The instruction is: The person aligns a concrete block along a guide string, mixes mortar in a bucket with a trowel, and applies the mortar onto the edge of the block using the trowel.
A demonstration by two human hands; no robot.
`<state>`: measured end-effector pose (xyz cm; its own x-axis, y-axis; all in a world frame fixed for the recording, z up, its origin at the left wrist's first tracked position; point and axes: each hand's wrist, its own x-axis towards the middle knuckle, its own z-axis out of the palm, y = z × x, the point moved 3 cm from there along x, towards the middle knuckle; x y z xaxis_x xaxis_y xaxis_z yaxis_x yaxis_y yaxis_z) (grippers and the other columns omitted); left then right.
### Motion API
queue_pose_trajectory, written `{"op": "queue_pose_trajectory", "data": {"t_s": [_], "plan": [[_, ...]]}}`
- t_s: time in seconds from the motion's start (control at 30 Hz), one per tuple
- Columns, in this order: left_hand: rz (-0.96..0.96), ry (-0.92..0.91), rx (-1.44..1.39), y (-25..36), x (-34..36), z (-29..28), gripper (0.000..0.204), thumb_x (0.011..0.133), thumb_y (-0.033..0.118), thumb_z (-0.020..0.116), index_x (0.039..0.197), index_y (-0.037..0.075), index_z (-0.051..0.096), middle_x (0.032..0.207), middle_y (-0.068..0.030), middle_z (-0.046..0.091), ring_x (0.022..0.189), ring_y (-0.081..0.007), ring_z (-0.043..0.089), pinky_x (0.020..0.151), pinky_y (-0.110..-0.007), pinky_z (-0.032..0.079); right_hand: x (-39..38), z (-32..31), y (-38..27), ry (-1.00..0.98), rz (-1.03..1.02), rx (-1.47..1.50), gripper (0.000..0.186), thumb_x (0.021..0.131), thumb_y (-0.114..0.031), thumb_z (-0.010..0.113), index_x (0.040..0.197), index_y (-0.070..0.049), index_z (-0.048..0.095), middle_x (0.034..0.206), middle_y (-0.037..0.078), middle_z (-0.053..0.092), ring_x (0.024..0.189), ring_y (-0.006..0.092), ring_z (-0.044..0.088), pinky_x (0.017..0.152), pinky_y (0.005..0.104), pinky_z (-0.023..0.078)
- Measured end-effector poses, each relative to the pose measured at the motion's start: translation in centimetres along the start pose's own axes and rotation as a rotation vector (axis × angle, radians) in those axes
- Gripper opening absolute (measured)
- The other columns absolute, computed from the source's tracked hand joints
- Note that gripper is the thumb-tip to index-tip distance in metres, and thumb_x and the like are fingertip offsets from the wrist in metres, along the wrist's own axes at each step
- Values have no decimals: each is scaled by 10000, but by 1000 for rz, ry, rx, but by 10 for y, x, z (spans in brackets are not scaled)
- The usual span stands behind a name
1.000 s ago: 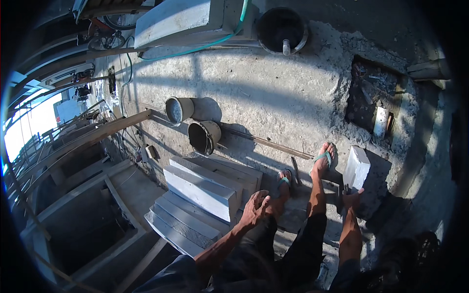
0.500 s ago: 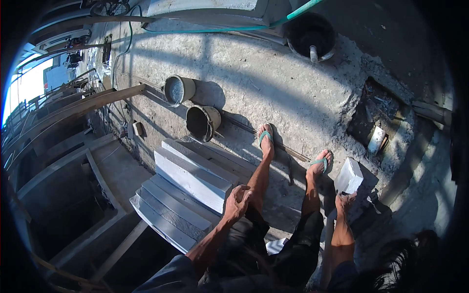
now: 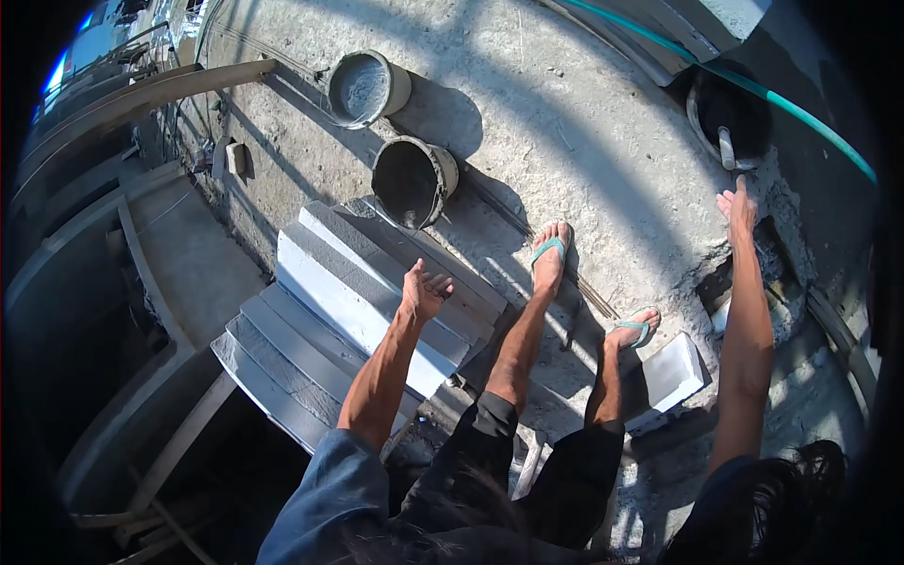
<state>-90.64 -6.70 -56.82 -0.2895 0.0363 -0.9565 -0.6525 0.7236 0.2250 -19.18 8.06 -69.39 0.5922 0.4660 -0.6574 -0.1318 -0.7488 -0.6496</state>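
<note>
While the left grip (image 3: 427, 291) and right grip (image 3: 740, 213) spread empty, the stacked blocks (image 3: 341, 306) look pale and slab-like.

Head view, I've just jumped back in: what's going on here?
Someone in sandals is standing with both hands empty. The left hand is open over a stack of pale blocks; whether it touches them is unclear. The right hand is stretched out, in the picture just below a dark round tub. A single pale block sits near the right foot, held by neither hand. Two buckets stand beyond the stack.
</note>
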Motion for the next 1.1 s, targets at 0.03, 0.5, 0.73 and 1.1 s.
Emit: {"op": "queue_pose_trajectory", "data": {"t_s": [0.03, 0.5, 0.73, 1.1], "plan": [[21, 11, -60, 17, 18, 0, 1038, 938, 465, 639, 1581, -12, -21, 1570, -290, 257, 1269, -446, 487, 997, -538, 447, 10, 17, -11, 1, 22, -8, 838, 958, -535, 607, 1336, 191, 424, 1196, 306, 633, 958, 333, 725, 852, 343, 606], [24, -126, -633, 79, 143, -2, 857, 946, 381, 564, 1588, 75, 86, 1649, -201, 68, 1526, -379, 147, 1182, -710, 124, 60, 67, -99, -16, 95, 72, 371, 1056, -324, 469, 996, 34, 550, 720, 60, 482, 498, 136, 388, 441, 305, 333], [125, -204, -491, 102, 141, 0, 265, 902, 89, 592, 1153, 23, 535, 1227, -154, 580, 1188, -345, 566, 1069, -717, 387, -104, 38, -95, -387, 273, 795, 373, 1076, -239, 462, 1240, 96, 466, 741, 51, 451, 636, 162, 419, 673, 295, 413], [576, -251, 336, 129, -32, 123, 388, 791, 10, 773, 1058, 92, 504, 906, -38, 628, 718, -158, 644, 628, -366, 601, -358, 15, 13, -562, 724, 414, 321, 787, -72, 513, 1097, -50, 595, 633, 58, 503, 526, 147, 514, 534, 258, 442]]}}
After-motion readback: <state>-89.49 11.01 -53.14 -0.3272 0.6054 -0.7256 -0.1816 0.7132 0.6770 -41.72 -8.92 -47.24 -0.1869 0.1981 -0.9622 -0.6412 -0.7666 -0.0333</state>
